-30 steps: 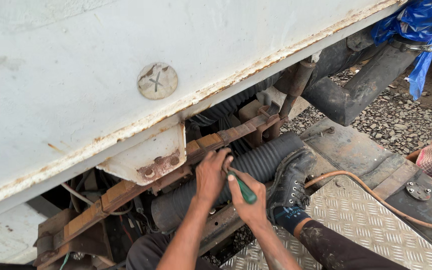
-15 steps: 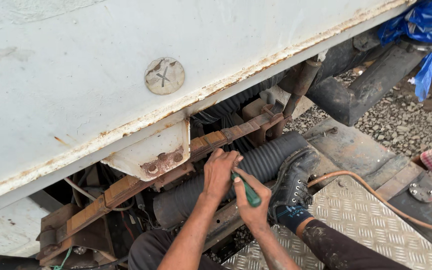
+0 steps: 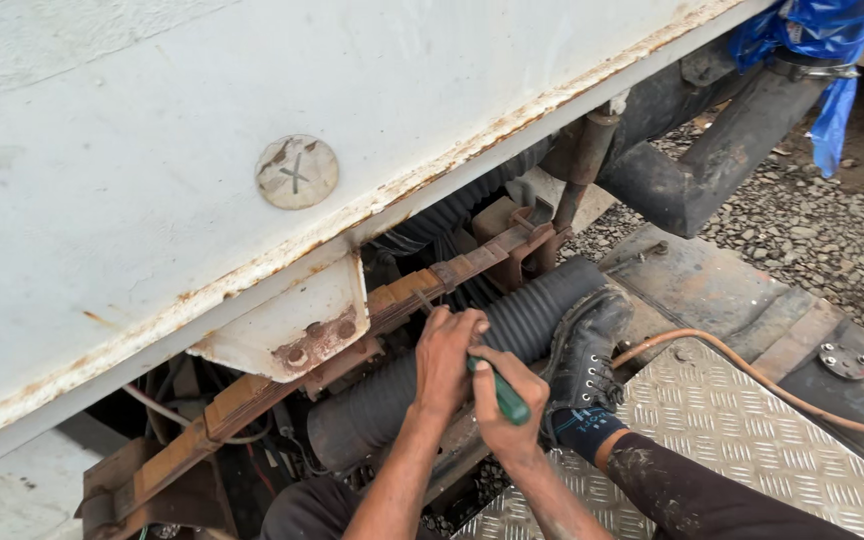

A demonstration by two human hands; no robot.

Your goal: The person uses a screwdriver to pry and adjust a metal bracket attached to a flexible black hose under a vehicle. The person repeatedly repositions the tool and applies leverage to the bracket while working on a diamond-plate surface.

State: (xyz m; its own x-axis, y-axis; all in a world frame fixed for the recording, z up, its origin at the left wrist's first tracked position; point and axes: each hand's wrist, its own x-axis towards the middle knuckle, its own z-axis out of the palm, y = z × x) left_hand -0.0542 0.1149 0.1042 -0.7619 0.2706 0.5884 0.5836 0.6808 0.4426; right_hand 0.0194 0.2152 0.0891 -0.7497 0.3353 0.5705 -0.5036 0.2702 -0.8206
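My left hand (image 3: 446,362) rests with its fingers curled on top of a black ribbed hose (image 3: 537,312) under the white vehicle body (image 3: 252,120). Right beside it, my right hand (image 3: 500,402) grips the green handle of a screwdriver (image 3: 505,396), whose shaft points up-left toward the rusty leaf spring (image 3: 422,287). The tool's tip is hidden behind my left hand. My black boot (image 3: 587,355) presses against the hose just right of both hands.
A rusty bracket with bolts (image 3: 302,325) hangs below the body edge. A diamond-patterned metal plate (image 3: 752,440) lies under my leg, with an orange hose (image 3: 752,375) across it. A dark pipe (image 3: 722,150) wrapped in blue plastic (image 3: 812,40) stands over gravel (image 3: 812,220) at upper right.
Both hands stay on the hose and screwdriver with only small shifts. The view has drifted slightly, moving the scene a little to the right.
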